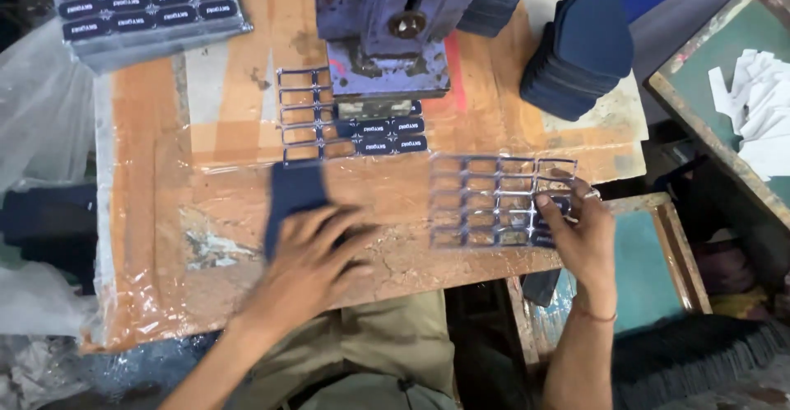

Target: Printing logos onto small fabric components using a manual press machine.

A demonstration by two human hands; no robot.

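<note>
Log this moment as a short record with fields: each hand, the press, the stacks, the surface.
left hand: flat on a dark blue piece
right hand: pinching the emptied grid sheet at its right edge
press: purple-grey, standing over a partly punched label sheet
stacks: dark blue cut pieces at upper right; full label sheets at upper left
surface: worn wooden table under clear plastic
</note>
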